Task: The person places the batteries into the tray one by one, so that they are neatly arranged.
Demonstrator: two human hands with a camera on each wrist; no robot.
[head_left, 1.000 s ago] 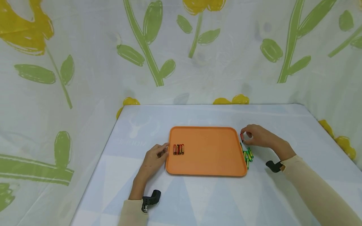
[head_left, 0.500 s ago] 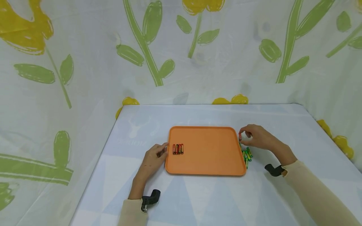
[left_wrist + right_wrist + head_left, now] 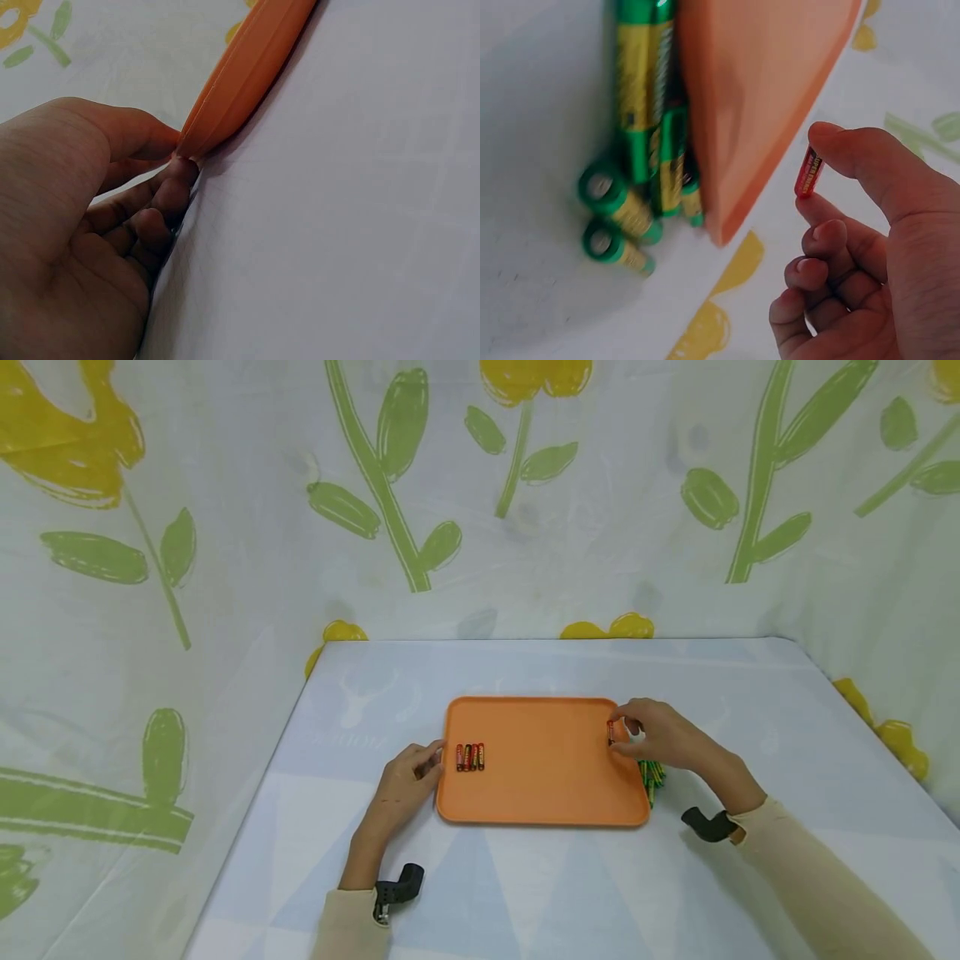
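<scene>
An orange tray (image 3: 543, 777) lies on the table, with several red-and-black batteries (image 3: 470, 757) standing side by side in a row near its left edge. My left hand (image 3: 405, 785) is at the tray's left side; in the left wrist view its thumb and fingertips pinch the tray's rim (image 3: 232, 82). Over the right part of the tray, my right hand (image 3: 660, 735) holds one red battery (image 3: 809, 172) by its ends between thumb and index finger. The other fingers of that hand (image 3: 810, 274) are curled loosely below.
Several green-and-yellow batteries (image 3: 634, 82) lie in a loose pile against the outside of the tray's right edge, partly hidden by my right hand in the head view. A pale patterned cloth (image 3: 360, 843) covers the table, and flower-printed curtains (image 3: 255, 485) stand behind and beside it.
My right hand has carried the red battery left, from beside the green pile to over the tray's right part. My left hand has stayed at the tray's rim.
</scene>
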